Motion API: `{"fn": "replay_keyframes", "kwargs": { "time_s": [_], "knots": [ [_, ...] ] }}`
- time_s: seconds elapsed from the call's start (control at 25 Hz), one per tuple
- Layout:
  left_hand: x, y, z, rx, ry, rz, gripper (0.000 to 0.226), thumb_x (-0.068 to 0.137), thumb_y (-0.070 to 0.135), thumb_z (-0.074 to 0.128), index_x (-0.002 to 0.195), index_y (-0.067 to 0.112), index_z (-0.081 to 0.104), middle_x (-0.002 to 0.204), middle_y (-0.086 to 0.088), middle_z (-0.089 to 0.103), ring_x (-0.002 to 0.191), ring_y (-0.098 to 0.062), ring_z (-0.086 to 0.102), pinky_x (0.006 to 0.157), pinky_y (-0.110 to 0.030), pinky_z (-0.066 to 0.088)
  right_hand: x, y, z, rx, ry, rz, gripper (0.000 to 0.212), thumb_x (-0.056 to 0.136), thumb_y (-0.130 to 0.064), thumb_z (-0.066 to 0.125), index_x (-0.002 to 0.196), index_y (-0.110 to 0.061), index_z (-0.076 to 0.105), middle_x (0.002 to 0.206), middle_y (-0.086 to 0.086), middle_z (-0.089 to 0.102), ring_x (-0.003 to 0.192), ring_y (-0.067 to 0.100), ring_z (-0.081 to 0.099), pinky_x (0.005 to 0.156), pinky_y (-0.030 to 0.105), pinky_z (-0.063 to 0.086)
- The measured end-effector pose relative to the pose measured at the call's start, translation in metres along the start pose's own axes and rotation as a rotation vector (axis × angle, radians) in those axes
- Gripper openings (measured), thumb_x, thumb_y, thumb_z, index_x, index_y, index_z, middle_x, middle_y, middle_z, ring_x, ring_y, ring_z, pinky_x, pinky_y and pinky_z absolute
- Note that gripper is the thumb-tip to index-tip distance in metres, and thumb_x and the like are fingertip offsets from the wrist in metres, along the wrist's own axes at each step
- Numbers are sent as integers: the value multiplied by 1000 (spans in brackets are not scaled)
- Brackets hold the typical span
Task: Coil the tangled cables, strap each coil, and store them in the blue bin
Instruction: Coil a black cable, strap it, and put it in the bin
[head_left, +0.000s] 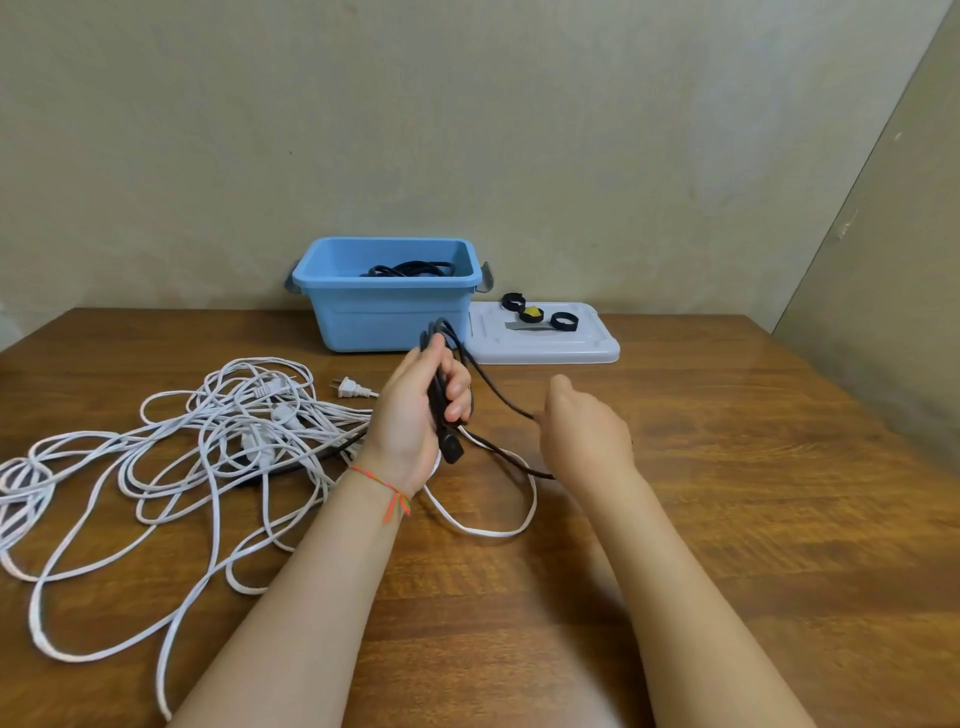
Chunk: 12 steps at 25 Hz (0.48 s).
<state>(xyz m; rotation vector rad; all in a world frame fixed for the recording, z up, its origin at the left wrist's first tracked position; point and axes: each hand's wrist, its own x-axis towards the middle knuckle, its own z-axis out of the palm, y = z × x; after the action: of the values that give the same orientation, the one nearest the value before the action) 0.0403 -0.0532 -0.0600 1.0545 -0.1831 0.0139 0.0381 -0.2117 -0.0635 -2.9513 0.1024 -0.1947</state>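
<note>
My left hand (415, 410) grips several loops of a black cable (485, 382), its dark plug hanging below my palm. My right hand (582, 431) pinches the same cable's free run a little to the right. A tangle of white cables (208, 441) with white plugs (350, 387) spreads over the table's left side, and one white loop lies under my hands. The blue bin (389, 317) stands open at the back against the wall, with a coiled black cable (410, 269) inside it. Black straps (563, 321) rolled into rings lie on the bin's lid (550, 345).
The pale lid lies flat just right of the bin and also carries a yellow piece (532, 312) and a grey strip. The wooden table (727, 493) extends right and toward me. A wall closes the back, and a slanted panel stands at the right.
</note>
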Motion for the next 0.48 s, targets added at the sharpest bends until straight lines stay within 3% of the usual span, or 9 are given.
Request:
{"fn": "replay_keyframes", "kwargs": {
  "time_s": [0.12, 0.28, 0.4, 0.48],
  "knots": [
    [-5, -2, 5, 175, 3, 54, 30, 107, 26, 39, 81, 13, 45, 66, -2, 45, 56, -16, 40, 59, -27, 34, -6, -5, -2, 3, -52, -208, 15, 92, -5, 52, 98, -16, 45, 89, 0, 52, 77, 22, 51, 57, 31, 38],
    [-7, -8, 5, 625, -14, 99, 30, 107, 31, 40, 94, 8, 55, 81, -9, 58, 69, -18, 48, 73, -32, 42, -9, -5, -2, 330, -79, -455, 15, 88, -11, 67, 92, -26, 68, 98, -6, 64, 90, 18, 61, 78, 38, 52],
    [-7, -14, 6, 887, -51, 122, 28, 105, 36, 42, 100, 13, 57, 89, -3, 63, 74, -2, 55, 73, -24, 45, -11, -4, -6, 580, -71, -481, 12, 87, -19, 72, 92, -30, 68, 83, -14, 68, 75, 1, 62, 71, 23, 51],
    [-7, -16, 6, 973, -78, 159, 26, 105, 38, 42, 100, 15, 53, 84, 0, 61, 77, -8, 60, 70, -31, 50, -14, -5, -11, 684, -90, -460, 18, 86, -22, 73, 97, -29, 60, 76, -12, 65, 66, 0, 60, 61, 17, 48]
  ]
}}
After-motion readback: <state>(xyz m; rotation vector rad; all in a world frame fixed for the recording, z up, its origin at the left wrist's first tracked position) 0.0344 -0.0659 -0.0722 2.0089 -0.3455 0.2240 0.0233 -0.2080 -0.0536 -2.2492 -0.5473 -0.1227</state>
